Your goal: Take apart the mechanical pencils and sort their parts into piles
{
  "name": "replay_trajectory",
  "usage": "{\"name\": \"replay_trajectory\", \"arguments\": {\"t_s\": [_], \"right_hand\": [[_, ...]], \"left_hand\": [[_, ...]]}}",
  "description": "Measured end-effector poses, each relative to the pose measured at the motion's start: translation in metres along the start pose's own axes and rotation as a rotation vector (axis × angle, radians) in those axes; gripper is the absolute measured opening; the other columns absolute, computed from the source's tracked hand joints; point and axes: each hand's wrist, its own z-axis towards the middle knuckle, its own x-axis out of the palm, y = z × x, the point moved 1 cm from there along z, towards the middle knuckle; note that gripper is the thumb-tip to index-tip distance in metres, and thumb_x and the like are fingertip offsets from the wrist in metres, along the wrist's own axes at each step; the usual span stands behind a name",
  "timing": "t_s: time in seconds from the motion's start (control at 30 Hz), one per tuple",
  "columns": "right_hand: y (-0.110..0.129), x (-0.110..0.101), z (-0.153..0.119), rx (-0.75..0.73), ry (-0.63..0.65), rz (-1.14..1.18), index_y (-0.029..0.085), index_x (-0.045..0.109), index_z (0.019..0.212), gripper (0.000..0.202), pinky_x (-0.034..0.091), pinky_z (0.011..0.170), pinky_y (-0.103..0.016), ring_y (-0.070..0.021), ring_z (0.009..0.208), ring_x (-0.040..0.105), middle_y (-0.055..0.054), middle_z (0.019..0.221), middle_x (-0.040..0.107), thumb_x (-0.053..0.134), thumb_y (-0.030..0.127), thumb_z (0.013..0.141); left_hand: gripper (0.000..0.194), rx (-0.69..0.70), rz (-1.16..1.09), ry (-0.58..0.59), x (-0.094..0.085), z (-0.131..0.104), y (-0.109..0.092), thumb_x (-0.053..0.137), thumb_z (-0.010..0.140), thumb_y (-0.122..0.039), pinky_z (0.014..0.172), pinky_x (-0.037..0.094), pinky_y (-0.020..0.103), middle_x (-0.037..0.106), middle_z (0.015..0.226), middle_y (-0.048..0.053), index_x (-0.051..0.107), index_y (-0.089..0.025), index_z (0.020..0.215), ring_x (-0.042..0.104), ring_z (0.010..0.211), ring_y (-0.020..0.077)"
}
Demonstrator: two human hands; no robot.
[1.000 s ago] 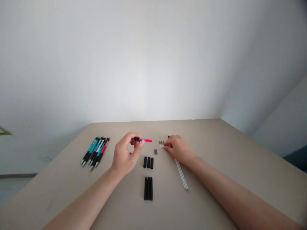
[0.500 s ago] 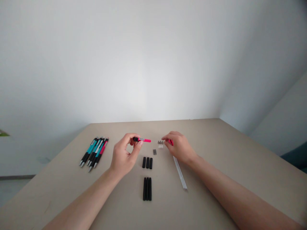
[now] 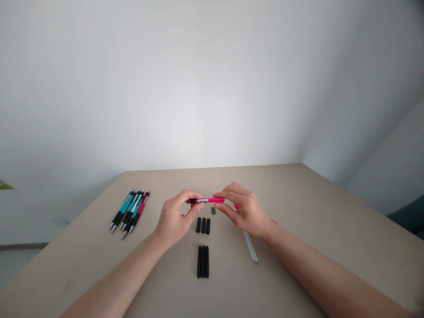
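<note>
A pink pen barrel (image 3: 215, 200) with a black left end and a small label is held level above the table. My left hand (image 3: 179, 216) pinches its black end between thumb and fingers. On the pink right end, the thumb and fingers of my right hand (image 3: 243, 207) are closed. Behind that hand another bit of pink shows, mostly hidden. Just below the barrel lie small grey pieces (image 3: 213, 211). Short black sleeves (image 3: 203, 225) lie nearer, with longer black tubes (image 3: 203, 262) below them. Thin white refills (image 3: 251, 248) stick out from under my right hand.
Several assembled pens (image 3: 130, 212), in blue, white and pink with black grips, lie side by side at the left of the beige table (image 3: 298, 198). A wall rises behind the table. Something dark teal (image 3: 409, 214) stands past the right edge.
My right hand has moved left and closed on the barrel's pink end. My left hand has shifted slightly right and down with the barrel. The small metal and clear pieces behind are now hidden.
</note>
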Motion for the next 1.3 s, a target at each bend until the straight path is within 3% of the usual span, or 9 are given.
{"name": "replay_trajectory", "arguments": {"t_s": [0.27, 0.33, 0.47, 0.6, 0.9, 1.07, 1.3], "right_hand": [[0.004, -0.005, -0.001, 0.048, -0.039, 0.037, 0.017, 0.068, 0.096, 0.022, 0.045, 0.071, -0.030, -0.0175, 0.077, 0.057, -0.008, 0.081, 0.066, 0.052, 0.030, 0.088], [-0.006, -0.011, -0.001, 0.158, -0.081, -0.020, 0.017, 0.069, 0.088, 0.024, 0.044, 0.067, -0.028, -0.0163, 0.070, 0.057, -0.006, 0.074, 0.065, 0.050, 0.033, 0.087], [-0.041, -0.028, -0.005, 0.579, -0.244, -0.343, 0.016, 0.070, 0.076, 0.031, 0.039, 0.058, -0.026, -0.0157, 0.058, 0.055, -0.006, 0.066, 0.066, 0.049, 0.038, 0.083], [-0.068, -0.041, -0.009, 0.868, -0.118, -0.578, 0.019, 0.074, 0.080, 0.030, 0.038, 0.057, -0.028, -0.0222, 0.066, 0.062, -0.009, 0.074, 0.070, 0.048, 0.034, 0.080], [-0.067, -0.036, -0.016, 1.028, 0.328, -0.676, 0.014, 0.073, 0.077, 0.022, 0.044, 0.058, -0.032, -0.0296, 0.076, 0.067, -0.018, 0.079, 0.070, 0.056, 0.024, 0.069], [-0.067, -0.036, -0.017, 0.995, 0.332, -0.618, 0.015, 0.073, 0.071, 0.026, 0.045, 0.059, -0.032, -0.0288, 0.075, 0.066, -0.017, 0.075, 0.070, 0.058, 0.038, 0.070], [-0.076, -0.030, -0.014, 0.987, 0.327, -0.536, 0.016, 0.074, 0.071, 0.023, 0.042, 0.058, -0.026, -0.0228, 0.072, 0.065, -0.013, 0.073, 0.071, 0.056, 0.030, 0.071]], "left_hand": [[0.012, -0.005, 0.048, 0.068, 0.003, 0.000, 0.003, 0.061, 0.082, -0.028, 0.071, 0.051, 0.026, 0.068, 0.079, 0.002, 0.061, -0.019, 0.089, 0.063, 0.072, 0.0137], [0.015, -0.028, 0.045, 0.065, 0.003, 0.000, 0.004, 0.059, 0.083, -0.028, 0.071, 0.051, 0.027, 0.068, 0.079, 0.003, 0.060, -0.019, 0.095, 0.062, 0.070, 0.0130], [0.017, -0.076, 0.061, 0.028, 0.000, 0.001, 0.004, 0.056, 0.085, -0.029, 0.071, 0.050, 0.027, 0.068, 0.079, 0.003, 0.059, -0.018, 0.097, 0.062, 0.070, 0.0131], [0.015, -0.066, 0.080, 0.004, -0.001, 0.002, 0.002, 0.055, 0.084, -0.028, 0.070, 0.050, 0.026, 0.067, 0.077, 0.003, 0.060, -0.018, 0.095, 0.062, 0.069, 0.0131], [0.013, -0.087, 0.101, -0.005, -0.002, 0.002, 0.003, 0.055, 0.083, -0.024, 0.070, 0.050, 0.027, 0.068, 0.081, 0.003, 0.060, -0.018, 0.094, 0.061, 0.068, 0.0129], [0.013, -0.090, 0.107, -0.001, -0.001, 0.002, 0.005, 0.055, 0.083, -0.023, 0.071, 0.050, 0.027, 0.069, 0.082, 0.003, 0.061, -0.018, 0.094, 0.061, 0.069, 0.0131], [0.015, -0.096, 0.114, 0.009, -0.002, 0.001, 0.008, 0.053, 0.084, -0.023, 0.072, 0.049, 0.026, 0.068, 0.083, 0.003, 0.060, -0.017, 0.096, 0.060, 0.071, 0.0125]]}}
